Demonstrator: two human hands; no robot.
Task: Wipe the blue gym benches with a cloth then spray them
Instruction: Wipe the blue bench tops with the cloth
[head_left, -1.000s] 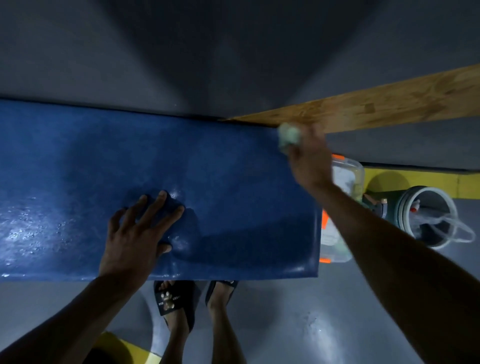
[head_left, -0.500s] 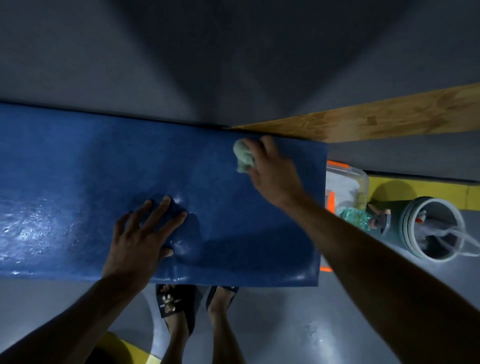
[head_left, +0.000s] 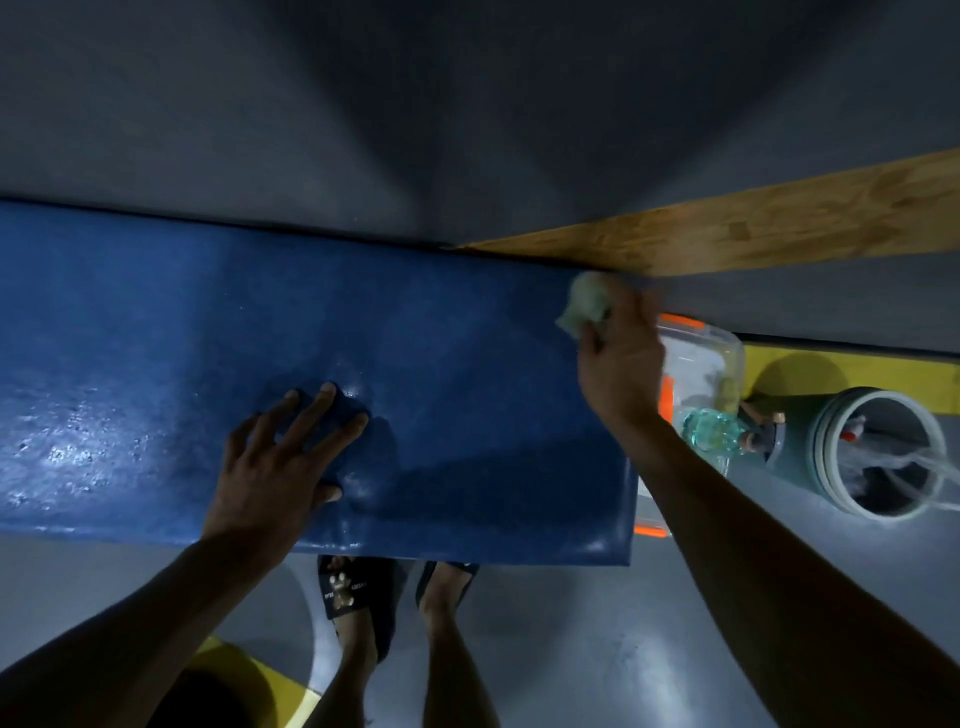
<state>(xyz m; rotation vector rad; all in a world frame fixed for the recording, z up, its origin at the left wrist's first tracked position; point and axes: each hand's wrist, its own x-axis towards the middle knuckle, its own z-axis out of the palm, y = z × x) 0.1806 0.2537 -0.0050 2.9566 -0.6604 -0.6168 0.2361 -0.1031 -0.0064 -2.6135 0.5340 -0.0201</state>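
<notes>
Head view, near to far: sandalled feet on floor at counter's front edge. Left hand flat, fingers spread, pressing blue counter, holding nothing. Right hand further off, grip closed round wadded pale cloth at far right corner, touching pad. Counter's long axis runs left-right; unwiped length likely lies left of cloth. Spray bottle just off right end, nearer right hand.

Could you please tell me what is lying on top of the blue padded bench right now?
On the blue padded bench the left hand presses flat, and the right hand grips a crumpled pale green cloth at its far right corner. Whatever lies beneath them is covered.
</notes>
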